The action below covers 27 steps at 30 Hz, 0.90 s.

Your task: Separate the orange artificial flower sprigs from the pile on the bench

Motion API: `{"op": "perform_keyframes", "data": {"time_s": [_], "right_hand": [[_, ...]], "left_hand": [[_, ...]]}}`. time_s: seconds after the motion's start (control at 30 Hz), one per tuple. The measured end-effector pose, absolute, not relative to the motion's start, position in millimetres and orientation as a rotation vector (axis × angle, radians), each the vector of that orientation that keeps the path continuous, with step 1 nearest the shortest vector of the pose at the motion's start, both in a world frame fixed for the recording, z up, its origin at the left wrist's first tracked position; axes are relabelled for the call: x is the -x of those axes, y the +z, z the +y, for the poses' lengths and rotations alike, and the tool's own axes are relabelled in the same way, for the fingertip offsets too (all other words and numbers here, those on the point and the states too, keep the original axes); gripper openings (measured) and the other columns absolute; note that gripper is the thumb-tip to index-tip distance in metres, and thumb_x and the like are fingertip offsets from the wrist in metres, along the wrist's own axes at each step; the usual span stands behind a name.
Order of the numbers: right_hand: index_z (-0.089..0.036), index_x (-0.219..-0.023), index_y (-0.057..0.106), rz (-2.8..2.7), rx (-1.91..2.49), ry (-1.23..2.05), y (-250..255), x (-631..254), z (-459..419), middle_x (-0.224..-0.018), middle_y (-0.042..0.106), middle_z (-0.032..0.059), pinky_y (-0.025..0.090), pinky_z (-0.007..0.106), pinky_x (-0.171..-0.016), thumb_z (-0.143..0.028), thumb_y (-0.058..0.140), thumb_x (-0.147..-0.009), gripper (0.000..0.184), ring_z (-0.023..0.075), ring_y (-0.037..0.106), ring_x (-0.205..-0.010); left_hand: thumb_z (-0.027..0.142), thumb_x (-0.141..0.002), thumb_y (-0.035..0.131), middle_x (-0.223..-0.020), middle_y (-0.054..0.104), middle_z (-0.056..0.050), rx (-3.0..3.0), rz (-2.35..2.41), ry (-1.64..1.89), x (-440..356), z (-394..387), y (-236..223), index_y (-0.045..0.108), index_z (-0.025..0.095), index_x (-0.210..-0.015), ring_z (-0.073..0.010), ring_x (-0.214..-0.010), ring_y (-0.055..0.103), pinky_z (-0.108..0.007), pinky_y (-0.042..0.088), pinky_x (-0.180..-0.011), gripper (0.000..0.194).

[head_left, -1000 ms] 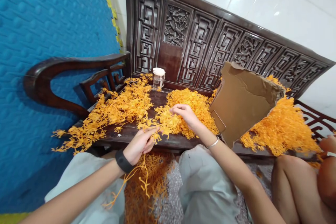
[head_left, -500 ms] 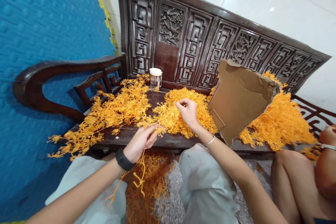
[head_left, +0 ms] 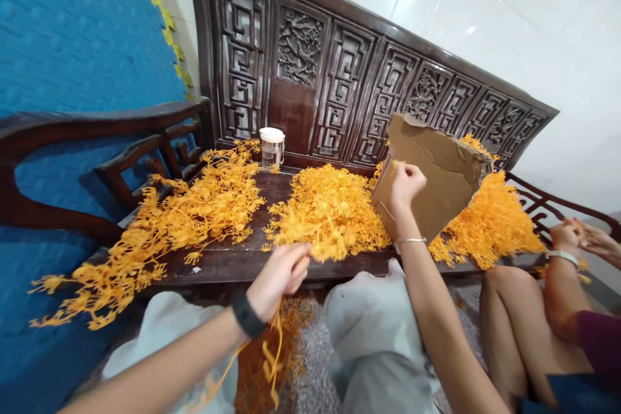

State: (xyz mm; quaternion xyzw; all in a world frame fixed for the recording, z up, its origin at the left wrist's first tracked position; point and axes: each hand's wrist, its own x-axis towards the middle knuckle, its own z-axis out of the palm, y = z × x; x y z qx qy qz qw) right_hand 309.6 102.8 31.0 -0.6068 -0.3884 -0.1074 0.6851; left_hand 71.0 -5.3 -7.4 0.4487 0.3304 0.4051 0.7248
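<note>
My left hand [head_left: 284, 272] is closed around an orange plastic sprig [head_left: 317, 247]. Its branched head sticks out past my fingers over the middle heap, and long thin stems [head_left: 276, 349] hang below my fist. My right hand [head_left: 407, 187] is raised in front of the cardboard flap [head_left: 434, 174], fingers pinched, with a small blurred orange piece [head_left: 396, 166] at the fingertips. Beyond my left hand lies a heap of short orange pieces [head_left: 334, 200] on the dark wooden bench [head_left: 233, 265]. Longer branched orange sprigs [head_left: 194, 207] are spread on the left.
A clear lidded cup [head_left: 272, 147] stands against the carved backrest [head_left: 295, 103]. Behind the cardboard is another orange heap [head_left: 495, 226]. A person's hands [head_left: 572, 236] are at the far right. Orange scraps [head_left: 262, 375] lie below, between my knees. The curved armrest [head_left: 58, 123] bounds the left.
My right hand has moved away from the sprig, right and up, to before the cardboard. The left hand still grips its sprig. The view has shifted right, showing more of the other person's hands.
</note>
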Motion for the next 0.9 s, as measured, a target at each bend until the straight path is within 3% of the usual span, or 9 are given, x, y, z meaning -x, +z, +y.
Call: {"op": "perform_keyframes", "data": {"time_s": [0.13,0.3,0.57,0.77,0.9], "right_hand": [[-0.013,-0.073,0.057,-1.060,1.308,0.045,7,-343,106,-0.071,0.059,0.0037,0.040,0.026,-0.063,-0.034,0.056,-0.064,0.023,0.0125,0.050,-0.063],[-0.014,-0.076,0.055,-1.159,1.299,0.231,-12,-327,116,-0.067,0.059,0.0017,0.042,0.024,-0.061,-0.036,0.061,-0.060,0.028,0.0109,0.052,-0.061],[-0.013,-0.071,0.062,-1.278,1.379,0.315,-13,-315,129,-0.073,0.065,0.0073,0.046,0.028,-0.066,-0.037,0.060,-0.060,0.026,0.0161,0.059,-0.069],[-0.012,-0.071,0.063,-1.241,1.381,0.337,-13,-315,129,-0.074,0.065,0.0078,0.046,0.030,-0.070,-0.034,0.062,-0.060,0.025,0.0166,0.059,-0.071],[-0.013,-0.078,0.064,-1.249,1.258,0.480,-2,-306,108,-0.073,0.063,0.0042,0.044,0.027,-0.065,-0.034,0.062,-0.063,0.025,0.0127,0.055,-0.065]], "left_hand": [[0.041,-0.068,0.055,-0.028,0.020,0.011,-0.916,0.636,0.646,-65,-26,-16,0.034,0.020,-0.041,-0.0021,-0.025,0.012,-0.020,0.005,-0.031,0.040],[0.038,-0.069,0.057,-0.027,0.021,0.013,-0.904,0.638,0.695,-63,-19,-20,0.056,0.017,-0.067,-0.0035,-0.026,0.010,-0.020,0.007,-0.030,0.022],[0.031,-0.070,0.057,-0.029,0.023,0.013,-0.888,0.659,0.852,-48,10,-20,0.057,0.016,-0.072,-0.0034,-0.028,0.011,-0.017,0.011,-0.030,0.015],[0.028,-0.073,0.053,-0.029,0.025,0.010,-0.843,0.651,0.863,-37,22,-28,0.044,0.018,-0.051,-0.0028,-0.027,0.012,-0.017,0.012,-0.029,0.027],[0.027,-0.073,0.054,-0.032,0.028,0.012,-0.833,0.684,0.957,-34,19,-23,0.056,0.018,-0.074,-0.0035,-0.028,0.016,-0.015,0.017,-0.031,0.010]]}}
